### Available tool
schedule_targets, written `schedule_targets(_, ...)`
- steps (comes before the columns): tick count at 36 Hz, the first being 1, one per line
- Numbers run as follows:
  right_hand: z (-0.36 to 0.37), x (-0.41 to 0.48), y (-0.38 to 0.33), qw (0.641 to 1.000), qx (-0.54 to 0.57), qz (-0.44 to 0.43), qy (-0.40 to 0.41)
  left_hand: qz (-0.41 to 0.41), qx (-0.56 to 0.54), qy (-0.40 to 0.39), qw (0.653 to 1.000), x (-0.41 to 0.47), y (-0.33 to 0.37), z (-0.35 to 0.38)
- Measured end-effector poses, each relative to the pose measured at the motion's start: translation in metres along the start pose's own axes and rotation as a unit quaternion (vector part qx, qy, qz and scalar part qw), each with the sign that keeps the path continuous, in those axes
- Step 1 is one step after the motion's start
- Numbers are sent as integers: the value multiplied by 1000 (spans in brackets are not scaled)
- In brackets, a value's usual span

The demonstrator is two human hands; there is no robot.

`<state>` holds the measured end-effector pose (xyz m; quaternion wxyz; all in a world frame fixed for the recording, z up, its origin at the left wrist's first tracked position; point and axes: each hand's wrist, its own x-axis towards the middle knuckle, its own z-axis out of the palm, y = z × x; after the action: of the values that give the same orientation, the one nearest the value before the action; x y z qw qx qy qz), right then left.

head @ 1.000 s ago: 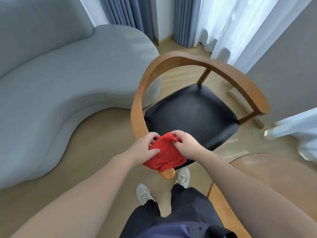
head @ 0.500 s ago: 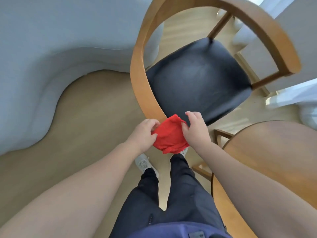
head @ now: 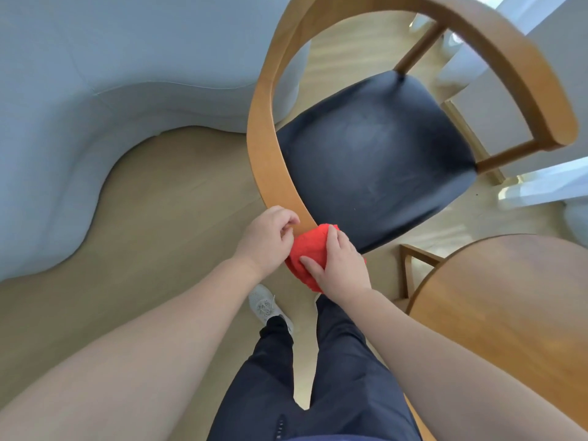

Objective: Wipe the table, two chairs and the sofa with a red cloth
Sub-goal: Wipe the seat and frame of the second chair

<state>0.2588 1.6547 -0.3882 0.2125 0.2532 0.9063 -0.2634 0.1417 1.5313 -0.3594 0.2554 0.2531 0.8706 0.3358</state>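
The red cloth (head: pixel 307 253) is bunched over the near end of the curved wooden rail (head: pixel 264 122) of a chair with a black seat (head: pixel 375 160). My right hand (head: pixel 342 268) lies on top of the cloth, thumb and fingers wrapped around it. My left hand (head: pixel 269 238) sits at the cloth's left edge against the rail, its fingers curled and pinching the cloth there. The grey sofa (head: pixel 95 74) curves along the left. The round wooden table (head: pixel 509 297) is at the lower right, under my right forearm.
A wooden frame piece of another chair (head: pixel 410 259) shows under the table's edge. My legs and a grey shoe (head: pixel 265 305) stand on the light wooden floor between sofa and table. White curtains (head: pixel 541 189) hang at the right.
The view has dropped closer to the chair. Both hands brought the cloth down onto the end of the chair's rail, and my right hand has shifted on top of the cloth.
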Motion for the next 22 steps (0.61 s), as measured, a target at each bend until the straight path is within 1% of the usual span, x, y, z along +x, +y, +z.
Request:
schedule_targets(4, 0, 5, -6, 999, -27, 16, -5, -9, 33, 11, 999, -2, -15, -10)
schedule_targets(9, 0, 20, -17, 999, -27, 16, 13, -40, 39, 29, 998, -7, -30, -18)
schedule_targets(18, -11, 70, -57, 1000, 8, 20, 15, -82, 43, 51, 994, -8, -48, -32)
schedule_targets(22, -16, 91, -74, 999, 30, 29, 18, -85, 45, 53, 994, -7, -54, -39)
